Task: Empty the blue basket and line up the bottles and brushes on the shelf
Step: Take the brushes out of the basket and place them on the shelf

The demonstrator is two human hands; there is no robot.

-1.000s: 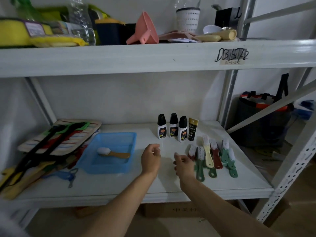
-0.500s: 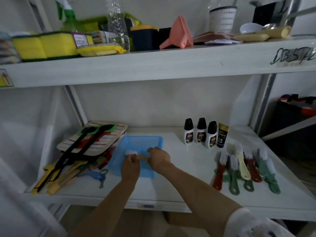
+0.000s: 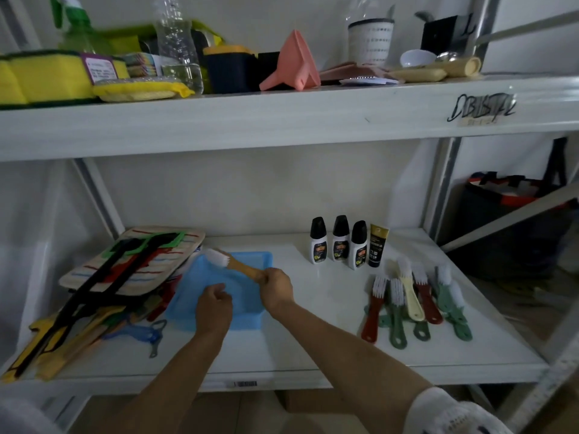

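While the right hand [image 3: 275, 288] grips the wooden handle of a white-bristled brush [image 3: 233, 264], the brush is raised over the blue basket [image 3: 247, 314], its bristle head pointing to about ten o'clock from the hand. Fingers and thumb are curled round the handle's end. At eight o'clock from it, the left hand [image 3: 214, 305] hangs over the basket's near half with its fingers loosely curled and nothing in them; whether it touches the basket I cannot tell.

On the white shelf [image 3: 313, 349], at two o'clock from the basket, three black-capped white bottles [image 3: 340, 242] stand upright in a row, with a black and gold tube [image 3: 377, 245] just beside the last, at its three o'clock. At five o'clock from the tube lies a cluster of plastic brushes [image 3: 413, 300], red, green and cream, bristles toward the wall and handles toward the shelf's front edge, some overlapping.

At nine o'clock from the basket sits a striped mat [image 3: 147, 261] atop a heap of utensils. On the upper shelf [image 3: 250, 120] stand yellow sponges [image 3: 47, 76] and a pink funnel [image 3: 294, 67].
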